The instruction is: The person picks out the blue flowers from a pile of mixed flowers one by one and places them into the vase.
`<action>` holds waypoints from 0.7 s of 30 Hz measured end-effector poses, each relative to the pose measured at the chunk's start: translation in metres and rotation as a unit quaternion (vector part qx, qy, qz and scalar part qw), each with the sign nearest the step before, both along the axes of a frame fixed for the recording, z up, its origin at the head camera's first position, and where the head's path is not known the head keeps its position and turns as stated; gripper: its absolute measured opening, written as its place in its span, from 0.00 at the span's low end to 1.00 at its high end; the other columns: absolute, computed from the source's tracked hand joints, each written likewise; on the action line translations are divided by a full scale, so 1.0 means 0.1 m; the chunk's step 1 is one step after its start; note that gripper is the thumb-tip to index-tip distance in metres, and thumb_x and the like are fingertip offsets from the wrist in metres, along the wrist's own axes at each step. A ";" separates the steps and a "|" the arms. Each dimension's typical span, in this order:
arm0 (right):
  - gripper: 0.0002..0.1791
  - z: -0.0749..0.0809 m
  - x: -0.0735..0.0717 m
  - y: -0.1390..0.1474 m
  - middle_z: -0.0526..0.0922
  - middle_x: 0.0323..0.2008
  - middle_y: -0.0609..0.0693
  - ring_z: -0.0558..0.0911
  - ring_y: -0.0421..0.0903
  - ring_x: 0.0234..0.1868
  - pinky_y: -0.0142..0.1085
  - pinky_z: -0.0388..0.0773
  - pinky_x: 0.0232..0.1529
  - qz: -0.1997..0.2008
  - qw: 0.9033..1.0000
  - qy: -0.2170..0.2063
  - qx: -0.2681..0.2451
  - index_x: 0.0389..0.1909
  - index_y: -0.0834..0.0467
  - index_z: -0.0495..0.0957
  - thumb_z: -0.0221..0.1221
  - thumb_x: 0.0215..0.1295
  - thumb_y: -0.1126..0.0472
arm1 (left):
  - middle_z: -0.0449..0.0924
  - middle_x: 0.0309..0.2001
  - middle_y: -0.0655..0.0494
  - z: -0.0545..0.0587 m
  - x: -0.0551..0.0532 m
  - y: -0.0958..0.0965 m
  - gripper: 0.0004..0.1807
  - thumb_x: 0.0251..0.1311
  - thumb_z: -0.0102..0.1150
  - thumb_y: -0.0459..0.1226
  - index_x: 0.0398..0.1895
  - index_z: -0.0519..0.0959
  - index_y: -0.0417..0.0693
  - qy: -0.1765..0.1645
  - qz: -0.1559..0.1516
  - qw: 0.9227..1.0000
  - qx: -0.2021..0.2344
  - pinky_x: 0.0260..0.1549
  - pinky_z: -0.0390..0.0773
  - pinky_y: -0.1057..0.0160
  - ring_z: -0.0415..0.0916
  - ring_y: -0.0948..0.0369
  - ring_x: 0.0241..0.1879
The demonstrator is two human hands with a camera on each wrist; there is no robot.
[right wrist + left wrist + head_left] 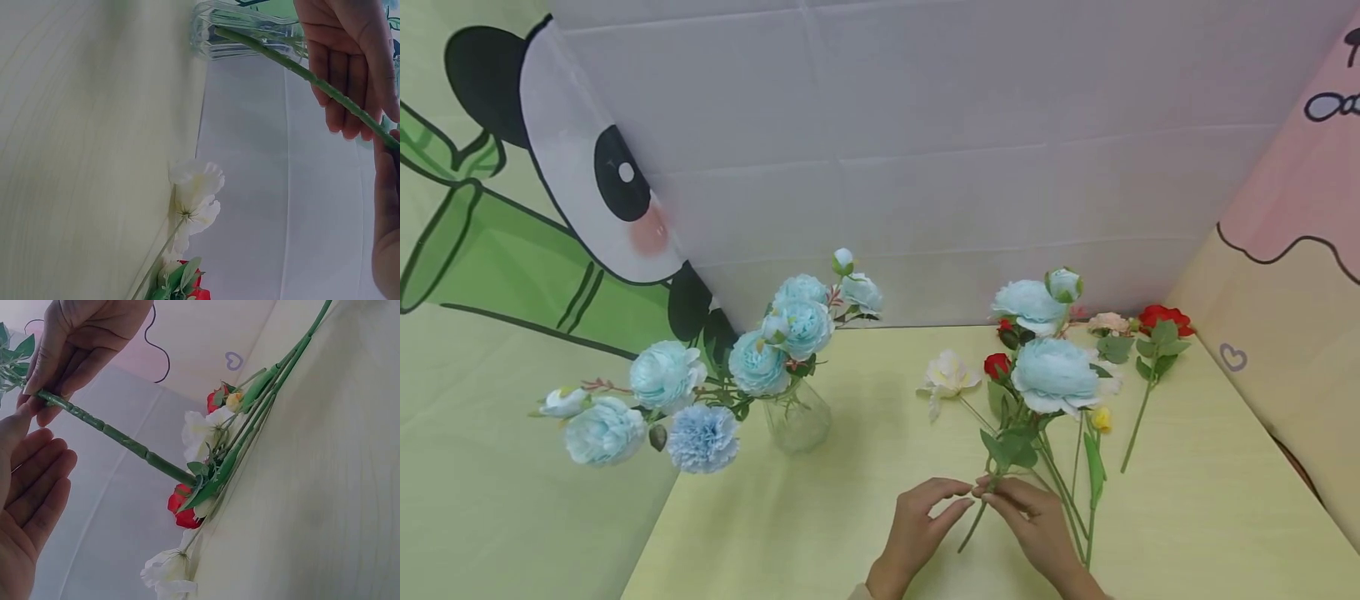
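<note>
My right hand point(1033, 512) pinches the green stem point(125, 440) of a light blue peony spray point(1054, 375) between thumb and fingertips. The spray is lifted and tilted, its large blooms facing away and its bare stem end pointing down toward me. Beside it is my left hand point(921, 517), fingers mostly straight, with its fingertips close to the right fingertips at the stem. The left wrist view shows the left palm point(31, 512) facing the stem; whether a fingertip touches it, I cannot tell. The stem's lower end hangs free of both hands.
Left of my hands stands a clear glass vase point(797, 417) holding several blue flowers that lean left and up. On the table lie a white flower point(950, 375), red roses point(997, 367), a yellow tulip point(1101, 418), and a separate red rose point(1165, 321) at the back right.
</note>
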State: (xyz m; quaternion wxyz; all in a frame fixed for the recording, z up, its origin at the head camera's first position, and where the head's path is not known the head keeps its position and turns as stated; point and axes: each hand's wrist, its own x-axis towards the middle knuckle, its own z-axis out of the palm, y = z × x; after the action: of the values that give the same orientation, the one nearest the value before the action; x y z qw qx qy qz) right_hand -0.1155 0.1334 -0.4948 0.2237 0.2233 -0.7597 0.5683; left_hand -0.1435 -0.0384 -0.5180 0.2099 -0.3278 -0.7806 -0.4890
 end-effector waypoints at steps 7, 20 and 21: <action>0.12 0.03 0.01 -0.03 0.85 0.36 0.51 0.81 0.31 0.41 0.24 0.78 0.38 0.002 0.999 -0.033 0.008 0.37 0.58 0.82 0.58 0.54 0.75 | 0.84 0.37 0.59 0.05 -0.02 0.03 0.08 0.57 0.59 0.36 0.39 0.81 0.50 0.023 -0.018 1.000 0.003 0.39 0.76 0.75 0.80 0.69 0.38; 0.13 0.03 -0.01 -0.08 0.85 0.32 0.53 0.82 0.30 0.38 0.22 0.77 0.34 -0.032 0.999 0.003 0.026 0.34 0.59 0.82 0.60 0.50 0.77 | 0.85 0.38 0.56 0.06 0.00 0.04 0.09 0.57 0.59 0.37 0.40 0.82 0.47 -0.011 -0.026 1.000 0.013 0.33 0.77 0.76 0.81 0.68 0.34; 0.14 0.03 -0.01 -0.09 0.85 0.32 0.53 0.82 0.30 0.37 0.21 0.77 0.34 -0.040 0.999 0.006 0.024 0.34 0.59 0.83 0.61 0.49 0.78 | 0.85 0.37 0.55 0.05 0.00 0.04 0.08 0.56 0.59 0.37 0.38 0.83 0.46 -0.013 -0.024 1.000 0.013 0.33 0.77 0.76 0.81 0.68 0.34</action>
State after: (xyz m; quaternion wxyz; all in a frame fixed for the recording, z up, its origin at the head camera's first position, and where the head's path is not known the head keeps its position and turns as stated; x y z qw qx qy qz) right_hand -0.1160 0.1248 -0.4919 0.2455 0.2016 -0.7798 0.5395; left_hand -0.1434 -0.0344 -0.5127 0.1924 -0.3374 -0.7689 -0.5079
